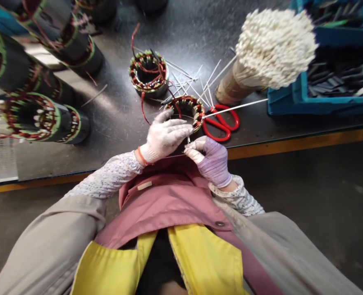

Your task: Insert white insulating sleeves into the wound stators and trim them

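A motor stator [199, 110] with red-brown windings and pale green slot liners stands near the table's front edge. My left hand [168, 135], in a white glove, lies over its near side and grips it, fingers stretched across the rim. Close to that rim, my right hand [210, 157], wearing a purple fingerless glove, pinches a thin white strip [189, 139], mostly hidden by the fingertips. One long white stick [236, 108] juts rightward from the stator. Just behind stands a second stator [149, 84] with loose red and black leads.
Red-handled scissors [235, 119] lie right of the stator, beside scattered white sticks [184, 84]. A thick bundle of white sticks [273, 49] stands near blue bins [287, 104] holding dark strips. Several stacked stators [53, 116] occupy the left, near a white perforated tray [3, 157].
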A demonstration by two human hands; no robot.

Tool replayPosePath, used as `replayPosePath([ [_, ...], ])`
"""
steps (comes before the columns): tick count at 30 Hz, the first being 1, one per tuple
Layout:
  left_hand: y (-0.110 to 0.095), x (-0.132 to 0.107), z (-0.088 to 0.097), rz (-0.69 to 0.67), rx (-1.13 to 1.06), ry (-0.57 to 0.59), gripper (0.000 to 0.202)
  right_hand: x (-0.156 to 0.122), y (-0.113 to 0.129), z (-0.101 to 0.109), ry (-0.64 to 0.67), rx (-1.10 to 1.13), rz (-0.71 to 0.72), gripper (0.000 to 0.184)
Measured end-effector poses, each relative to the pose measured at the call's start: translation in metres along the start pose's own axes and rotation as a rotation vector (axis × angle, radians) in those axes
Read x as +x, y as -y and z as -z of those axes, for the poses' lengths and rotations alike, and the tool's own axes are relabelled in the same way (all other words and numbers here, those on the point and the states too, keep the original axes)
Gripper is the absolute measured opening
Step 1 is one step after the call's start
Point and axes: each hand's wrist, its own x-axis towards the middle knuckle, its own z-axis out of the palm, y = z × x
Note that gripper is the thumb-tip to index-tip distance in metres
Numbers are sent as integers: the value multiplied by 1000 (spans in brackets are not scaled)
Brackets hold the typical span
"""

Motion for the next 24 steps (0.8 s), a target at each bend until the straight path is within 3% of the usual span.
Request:
replayPosePath([
  [7,3,-1,-2,-67,56,-24,28,13,-30,-12,46,-133,-69,32],
  [11,4,1,-2,-86,24,-14,28,16,-30,-8,16,-514,106,30],
  [15,4,1,-5,-36,-34,-7,30,24,-12,9,194,-737,260,32],
  [17,4,1,-5,-13,-45,-6,31,18,-1,22,303,-726,345,33],
  [19,5,1,-2,10,-47,-5,33,3,8,36,326,-649,426,29],
  [22,5,1,6,-10,-21,21,31,-13,13,43,114,-411,396,19],
  [24,3,1,12,-80,8,82,31,-3,12,31,-47,-151,187,27],
])
